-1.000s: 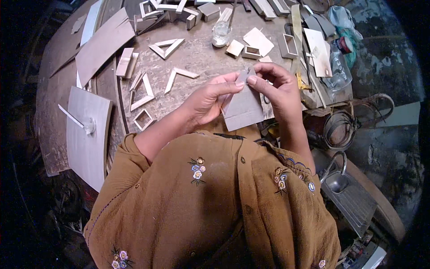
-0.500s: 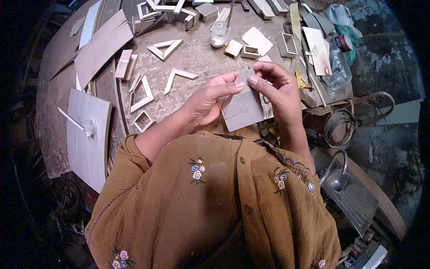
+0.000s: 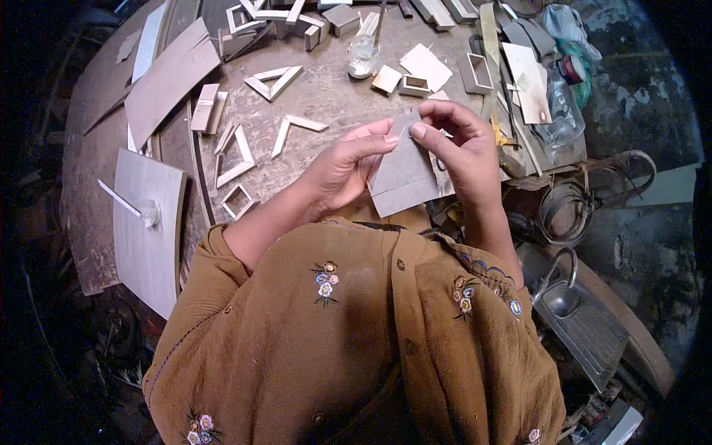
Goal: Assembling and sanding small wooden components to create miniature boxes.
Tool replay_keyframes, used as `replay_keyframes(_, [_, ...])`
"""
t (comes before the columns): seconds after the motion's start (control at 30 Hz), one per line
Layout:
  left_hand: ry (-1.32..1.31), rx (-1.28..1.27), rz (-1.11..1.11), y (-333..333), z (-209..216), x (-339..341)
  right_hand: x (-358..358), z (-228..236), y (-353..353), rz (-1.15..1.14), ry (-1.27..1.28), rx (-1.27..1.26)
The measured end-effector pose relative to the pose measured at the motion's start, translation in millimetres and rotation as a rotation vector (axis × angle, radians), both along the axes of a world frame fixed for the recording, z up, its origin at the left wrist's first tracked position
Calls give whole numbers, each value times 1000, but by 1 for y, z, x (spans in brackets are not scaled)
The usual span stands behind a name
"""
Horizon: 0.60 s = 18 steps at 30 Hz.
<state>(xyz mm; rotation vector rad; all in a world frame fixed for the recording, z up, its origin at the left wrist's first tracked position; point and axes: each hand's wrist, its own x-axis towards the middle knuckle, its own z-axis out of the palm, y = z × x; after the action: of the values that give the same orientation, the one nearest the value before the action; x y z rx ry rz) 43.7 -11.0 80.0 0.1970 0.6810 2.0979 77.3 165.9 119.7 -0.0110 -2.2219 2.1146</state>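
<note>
A thin grey sheet (image 3: pixel 405 176), with a straight line across its lower part, is held up between both hands at the near edge of the worktable. My left hand (image 3: pixel 345 165) pinches its upper left side, thumb on top and fingers behind. At the upper right corner, my right hand (image 3: pixel 463 148) grips it between thumb and bent fingers. The far sides of the fingers are hidden. Beyond the hands lie a small wooden box frame (image 3: pixel 414 85), a small square block (image 3: pixel 386 78) and an L-shaped wooden strip pair (image 3: pixel 298 126).
Triangular wooden frames (image 3: pixel 273 81) and a glass jar (image 3: pixel 363 57) stand on the worktable (image 3: pixel 326 93). At left, a pale board (image 3: pixel 144 245) carries a white blob and a stick. A clear plastic bottle (image 3: pixel 561 115) is at right, above a metal sink (image 3: pixel 571 311).
The sheet has tilted slightly and its upper end looks flatter between my fingers. My right thumb has shifted a little; both hands keep their grip.
</note>
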Motion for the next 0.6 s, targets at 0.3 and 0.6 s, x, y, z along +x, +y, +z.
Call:
replay_keyframes(0.3, [5, -18, 12, 3, 0, 0, -2, -3, 3, 5, 19, -9])
replay_keyframes(0.6, [-1, -91, 57, 5, 2, 2, -2, -1, 4, 49, 38, 62])
